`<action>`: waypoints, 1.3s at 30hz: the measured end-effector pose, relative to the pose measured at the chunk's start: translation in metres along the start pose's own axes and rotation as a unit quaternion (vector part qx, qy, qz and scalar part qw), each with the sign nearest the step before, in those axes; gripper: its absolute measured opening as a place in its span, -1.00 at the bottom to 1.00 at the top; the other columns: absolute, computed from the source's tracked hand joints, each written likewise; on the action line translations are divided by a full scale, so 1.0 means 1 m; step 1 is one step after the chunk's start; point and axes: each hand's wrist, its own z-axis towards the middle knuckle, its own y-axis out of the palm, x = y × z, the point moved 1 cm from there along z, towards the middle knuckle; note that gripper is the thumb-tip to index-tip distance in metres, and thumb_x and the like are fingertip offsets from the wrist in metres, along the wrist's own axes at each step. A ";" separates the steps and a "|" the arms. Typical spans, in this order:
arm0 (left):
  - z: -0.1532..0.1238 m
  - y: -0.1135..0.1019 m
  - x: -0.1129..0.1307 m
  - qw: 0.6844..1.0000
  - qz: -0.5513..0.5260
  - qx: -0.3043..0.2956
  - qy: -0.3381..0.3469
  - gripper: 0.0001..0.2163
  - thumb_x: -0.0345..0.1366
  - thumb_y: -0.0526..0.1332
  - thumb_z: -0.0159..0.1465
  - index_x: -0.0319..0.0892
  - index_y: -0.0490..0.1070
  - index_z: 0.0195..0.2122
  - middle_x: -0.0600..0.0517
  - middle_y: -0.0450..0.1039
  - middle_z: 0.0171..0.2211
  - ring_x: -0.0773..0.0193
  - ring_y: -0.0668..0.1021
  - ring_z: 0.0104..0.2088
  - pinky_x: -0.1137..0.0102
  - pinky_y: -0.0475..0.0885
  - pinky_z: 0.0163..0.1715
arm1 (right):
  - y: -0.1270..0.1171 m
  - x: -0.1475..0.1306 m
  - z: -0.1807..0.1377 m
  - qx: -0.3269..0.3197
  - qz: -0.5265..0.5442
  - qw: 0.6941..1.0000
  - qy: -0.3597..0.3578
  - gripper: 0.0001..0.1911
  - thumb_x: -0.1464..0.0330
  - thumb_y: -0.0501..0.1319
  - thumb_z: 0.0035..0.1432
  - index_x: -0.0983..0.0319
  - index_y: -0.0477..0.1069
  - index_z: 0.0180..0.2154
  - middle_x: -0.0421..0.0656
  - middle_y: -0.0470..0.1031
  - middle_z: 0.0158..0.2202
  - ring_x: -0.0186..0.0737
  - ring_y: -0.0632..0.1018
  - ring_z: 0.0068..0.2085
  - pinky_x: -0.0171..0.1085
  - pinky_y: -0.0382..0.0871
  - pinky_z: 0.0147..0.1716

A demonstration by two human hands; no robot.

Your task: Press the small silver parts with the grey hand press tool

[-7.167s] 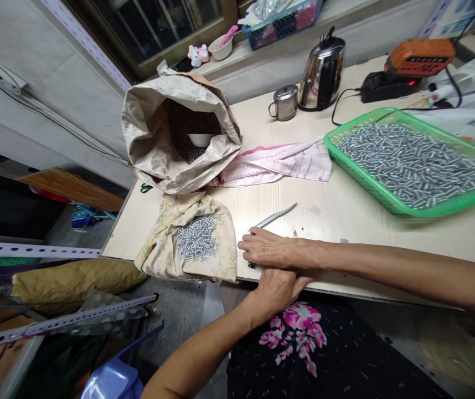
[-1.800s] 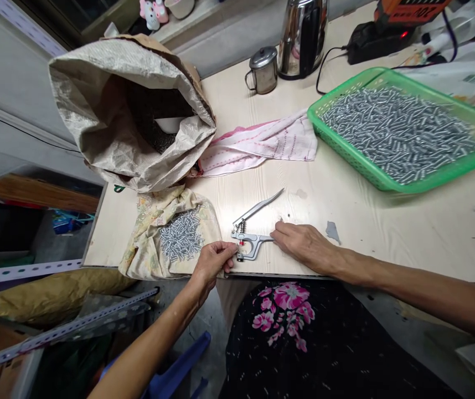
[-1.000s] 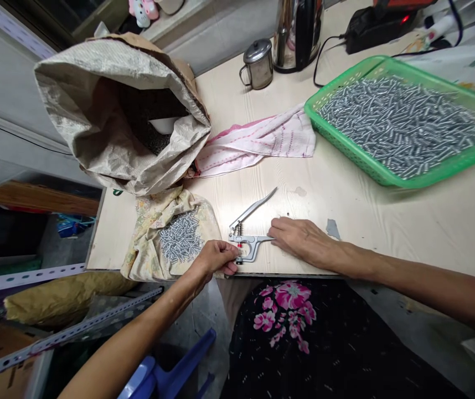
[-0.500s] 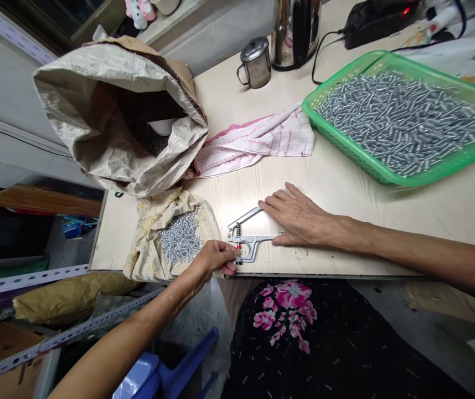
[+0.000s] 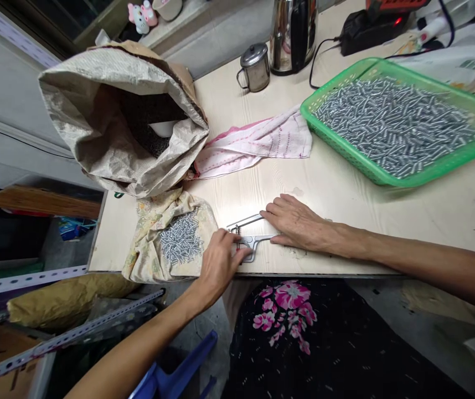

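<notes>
A pair of grey metal snap pliers (image 5: 258, 239) lies on its side near the table's front edge. Its two handles are in the grip of my right hand (image 5: 298, 223), the upper one pressed toward the lower. At the jaw end, my left hand (image 5: 217, 257) has its thumb and fingers bent around the spring and the red part of the jaw. Whatever small piece may be between those fingers is hidden. Just left of that hand, a pile of small silvery metal pieces (image 5: 180, 238) rests on a yellowish patterned cloth (image 5: 144, 252).
A green basket (image 5: 345, 160) full of silvery metal cylinders stands at the right. At the back left is an open woven sack (image 5: 138, 172) with a white scoop (image 5: 163, 128) inside. Behind lie a pink-white towel (image 5: 262, 141), a lidded metal mug (image 5: 256, 75) and a kettle (image 5: 289, 39).
The upper plier handle has come down toward the lower one as my right hand squeezes. My left hand has moved up from beneath the jaw to lie over it.
</notes>
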 end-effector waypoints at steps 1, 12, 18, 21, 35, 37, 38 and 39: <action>0.005 0.004 0.007 0.998 0.021 0.014 0.065 -0.65 -0.16 0.33 0.22 -0.21 0.45 -0.03 -0.15 0.46 -0.03 0.01 0.49 0.01 0.14 0.43 0.02 | 0.001 0.000 0.000 0.005 0.004 1.000 -0.001 -0.58 0.19 0.34 0.12 0.34 0.36 -0.10 -0.01 0.42 -0.15 -0.02 0.37 -0.12 -0.07 0.23 -0.05; 0.055 0.017 0.027 0.958 0.109 -0.082 0.250 -0.30 -0.16 0.34 0.22 -0.23 0.02 0.28 -0.20 0.30 0.10 -0.04 0.38 0.05 0.08 0.38 0.05 | -0.005 0.007 -0.015 -0.004 -0.001 0.996 0.086 -0.36 0.15 0.47 -0.11 0.31 0.33 -0.07 0.04 0.42 -0.12 0.04 0.41 -0.12 -0.10 0.35 -0.18; 0.053 0.021 0.038 0.955 0.148 -0.086 0.242 -0.67 -0.18 0.20 0.33 -0.24 0.29 0.05 -0.11 0.38 -0.09 0.05 0.39 -0.08 0.19 0.41 -0.10 | -0.007 0.008 -0.019 -0.016 0.006 0.998 0.064 -0.71 0.29 0.36 0.11 0.31 0.38 -0.21 0.00 0.43 -0.22 -0.04 0.41 -0.17 -0.19 0.30 -0.25; 0.052 0.023 0.040 0.957 0.154 -0.078 0.234 -0.79 -0.23 0.16 0.36 -0.24 0.35 -0.07 -0.08 0.40 -0.14 0.08 0.39 -0.11 0.23 0.40 -0.13 | -0.003 0.009 -0.019 -0.014 0.012 0.999 0.046 -0.89 0.38 0.26 0.21 0.30 0.39 -0.26 -0.03 0.43 -0.26 -0.10 0.41 -0.20 -0.22 0.26 -0.29; 0.051 0.026 0.044 0.969 0.134 -0.074 0.193 -0.89 -0.30 0.17 0.36 -0.22 0.42 -0.20 -0.07 0.48 -0.20 0.11 0.46 -0.13 0.25 0.43 -0.14 | 0.014 0.016 -0.019 0.023 0.064 0.997 0.048 -0.85 0.36 0.13 0.30 0.27 0.38 -0.33 -0.07 0.40 -0.33 -0.15 0.36 -0.27 -0.22 0.21 -0.28; 0.040 0.031 0.044 0.973 0.134 -0.037 0.182 -0.76 -0.29 0.21 0.33 -0.26 0.37 -0.01 -0.16 0.45 -0.01 0.04 0.44 0.02 0.18 0.42 -0.02 | 0.007 0.027 -0.019 0.007 0.086 0.995 0.040 -0.72 0.20 0.27 0.20 0.31 0.41 -0.21 -0.02 0.41 -0.25 -0.11 0.38 -0.22 -0.20 0.24 -0.24; 0.032 0.035 0.044 0.974 0.135 -0.014 0.183 -0.65 -0.30 0.22 0.32 -0.28 0.30 0.10 -0.22 0.38 0.11 -0.01 0.40 0.13 0.13 0.39 0.07 | 0.002 0.034 -0.019 0.000 0.094 0.995 0.039 -0.58 0.11 0.31 0.15 0.32 0.42 -0.13 0.00 0.41 -0.22 -0.08 0.39 -0.21 -0.19 0.25 -0.22; 0.022 0.040 0.045 0.973 0.138 0.007 0.188 -0.56 -0.30 0.22 0.32 -0.30 0.22 0.19 -0.26 0.28 0.21 -0.06 0.31 0.23 0.07 0.33 0.15 | -0.004 0.040 -0.018 0.001 0.094 0.995 0.043 -0.48 0.04 0.30 0.13 0.33 0.41 -0.07 0.02 0.41 -0.19 -0.07 0.39 -0.20 -0.18 0.25 -0.22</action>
